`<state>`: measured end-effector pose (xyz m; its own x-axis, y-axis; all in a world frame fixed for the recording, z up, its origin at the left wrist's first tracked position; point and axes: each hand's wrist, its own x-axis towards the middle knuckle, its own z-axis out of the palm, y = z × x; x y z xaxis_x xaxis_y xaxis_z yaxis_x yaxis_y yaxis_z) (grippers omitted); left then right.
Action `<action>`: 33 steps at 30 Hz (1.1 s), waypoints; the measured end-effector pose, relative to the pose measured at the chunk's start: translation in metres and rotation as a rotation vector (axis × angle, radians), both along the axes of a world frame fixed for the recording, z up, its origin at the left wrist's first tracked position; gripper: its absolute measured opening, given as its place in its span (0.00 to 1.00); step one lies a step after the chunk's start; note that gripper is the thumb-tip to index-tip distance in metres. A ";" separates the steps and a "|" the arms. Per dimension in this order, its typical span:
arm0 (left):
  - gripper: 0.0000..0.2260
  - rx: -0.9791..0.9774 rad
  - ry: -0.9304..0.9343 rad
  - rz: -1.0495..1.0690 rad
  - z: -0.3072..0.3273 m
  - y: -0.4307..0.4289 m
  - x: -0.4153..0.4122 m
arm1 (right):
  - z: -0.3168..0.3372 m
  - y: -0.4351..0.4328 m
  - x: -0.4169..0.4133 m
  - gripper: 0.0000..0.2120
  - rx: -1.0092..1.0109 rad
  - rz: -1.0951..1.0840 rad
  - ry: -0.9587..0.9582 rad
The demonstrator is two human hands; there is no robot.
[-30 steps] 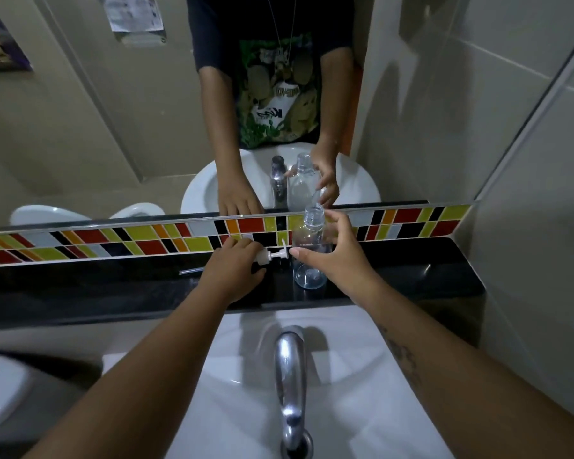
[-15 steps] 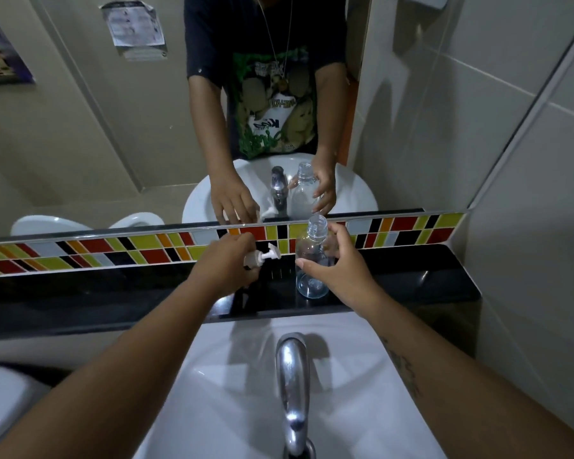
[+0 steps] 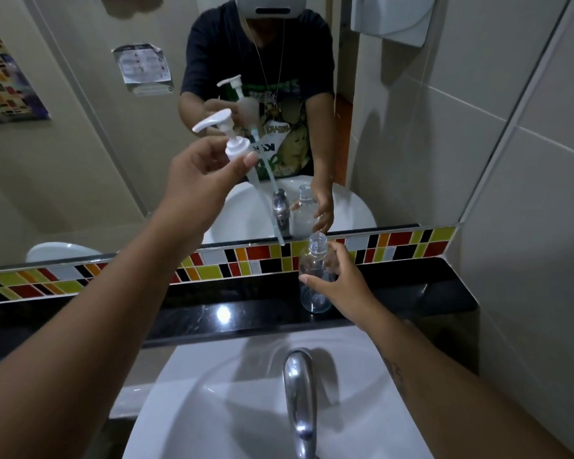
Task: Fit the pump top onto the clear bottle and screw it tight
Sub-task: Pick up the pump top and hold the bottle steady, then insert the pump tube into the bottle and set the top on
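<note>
1. Two bare hands are in view, one on each side of the frame centre, both reaching forward over the white sink (image 3: pixel 212 409).
2. The left hand (image 3: pixel 198 180) is raised in the upper centre-left of the frame, forearm extended diagonally from the lower left. Thumb and fingers pinch the white collar of the pump top (image 3: pixel 227 140).
3. The pump top is held clear of every surface, tilted, with its nozzle head pointing to the upper left and its clear dip tube slanting down to the right. The tube tip ends just left of the bottle neck, not inside it.
4. The right hand (image 3: pixel 340 283) is at centre right, forearm entering from the lower right. Its fingers wrap the body of the clear bottle (image 3: pixel 315 276) from the right side.
5. The clear bottle stands upright on the black desk (image 3: pixel 411 293), its neck open and uncapped, in front of the coloured tile strip (image 3: pixel 395 246).
6. A chrome tap (image 3: pixel 299 392) occupies the lower centre.
</note>
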<state>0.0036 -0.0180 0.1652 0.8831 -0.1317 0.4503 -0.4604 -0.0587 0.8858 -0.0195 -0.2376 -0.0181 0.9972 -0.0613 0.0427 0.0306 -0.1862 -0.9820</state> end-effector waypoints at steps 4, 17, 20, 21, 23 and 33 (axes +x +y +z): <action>0.05 -0.088 0.026 0.008 -0.001 -0.011 -0.003 | -0.007 0.002 -0.002 0.35 -0.020 0.001 0.007; 0.11 -0.195 0.175 -0.009 -0.016 -0.031 0.000 | -0.010 0.005 -0.001 0.33 -0.023 0.016 -0.004; 0.10 -0.175 0.175 -0.008 -0.019 -0.031 0.004 | -0.011 0.005 -0.001 0.32 -0.024 0.015 -0.016; 0.10 -0.164 0.179 -0.007 -0.020 -0.031 0.006 | -0.011 0.005 -0.001 0.33 -0.024 0.016 -0.016; 0.13 -0.141 0.191 -0.017 -0.023 -0.031 0.008 | -0.011 0.005 -0.002 0.33 -0.024 0.021 -0.016; 0.18 0.054 0.254 -0.117 -0.056 -0.053 0.011 | -0.011 0.004 -0.003 0.32 0.022 0.045 -0.031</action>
